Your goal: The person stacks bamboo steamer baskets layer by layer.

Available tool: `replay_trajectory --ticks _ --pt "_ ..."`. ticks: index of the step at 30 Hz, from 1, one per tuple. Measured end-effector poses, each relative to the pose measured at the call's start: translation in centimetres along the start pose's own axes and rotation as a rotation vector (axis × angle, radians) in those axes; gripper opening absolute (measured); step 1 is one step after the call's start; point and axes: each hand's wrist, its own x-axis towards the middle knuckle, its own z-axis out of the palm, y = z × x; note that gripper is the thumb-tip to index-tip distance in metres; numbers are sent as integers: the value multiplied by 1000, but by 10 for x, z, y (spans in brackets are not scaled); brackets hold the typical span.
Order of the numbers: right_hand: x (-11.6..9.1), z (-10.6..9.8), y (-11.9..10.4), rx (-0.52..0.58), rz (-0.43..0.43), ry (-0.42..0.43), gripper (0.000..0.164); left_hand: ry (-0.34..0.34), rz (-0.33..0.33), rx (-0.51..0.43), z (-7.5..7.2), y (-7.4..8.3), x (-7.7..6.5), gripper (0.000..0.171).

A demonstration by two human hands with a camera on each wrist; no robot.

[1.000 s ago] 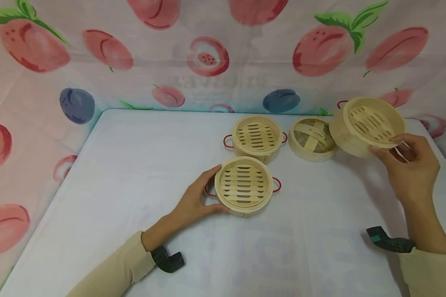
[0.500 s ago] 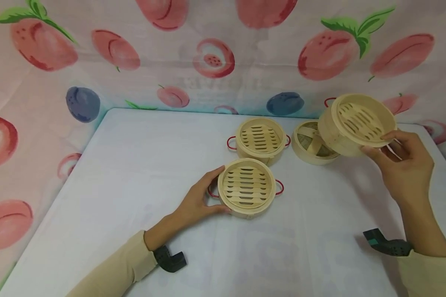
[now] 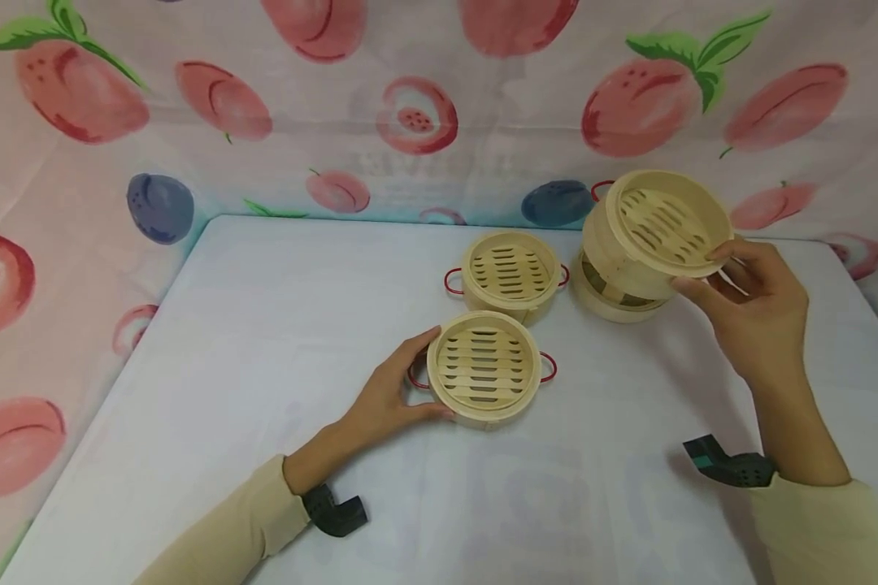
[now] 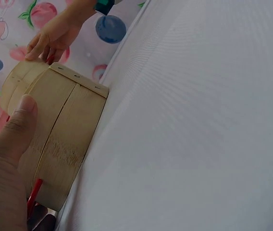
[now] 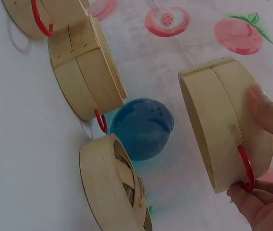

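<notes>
My left hand [image 3: 384, 390] grips the left side of a bamboo steamer basket [image 3: 483, 370] with a slatted bottom and red handles, which sits on the table. Behind it stands a second steamer basket [image 3: 510, 272] of the same kind. In the air at the back right, my right hand [image 3: 757, 309] holds a third steamer basket [image 3: 662, 223] by its right edge, tilted. Under that one lies the woven steamer lid [image 3: 618, 309], partly hidden in the head view. The right wrist view shows a gap between the lid [image 5: 110, 178] and the raised basket [image 5: 223, 120].
A white-covered table [image 3: 263, 325] spreads under everything. Fruit-printed cloth [image 3: 497, 122] hangs behind it and on the left. Each wrist carries a dark camera mount [image 3: 334, 512].
My right hand has moved left with its steamer basket, which now stands over the lid and hides more of it. The left hand and its basket keep their place on the table.
</notes>
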Motion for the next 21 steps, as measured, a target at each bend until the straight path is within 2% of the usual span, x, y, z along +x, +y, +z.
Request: replay_trajectory --ticks 4,7,13,21 --pt "-1 6 -4 -28 -17 -46 44 4 12 -6 -1 0 -1 99" --pt "-4 9 -8 2 -40 -97 44 6 17 -7 -1 0 0 99" --pt "-9 16 -15 155 -52 -195 42 3 18 -8 -2 1 1 100" --pt "-14 22 -15 185 -84 -286 40 -6 -3 -10 -3 2 1 100"
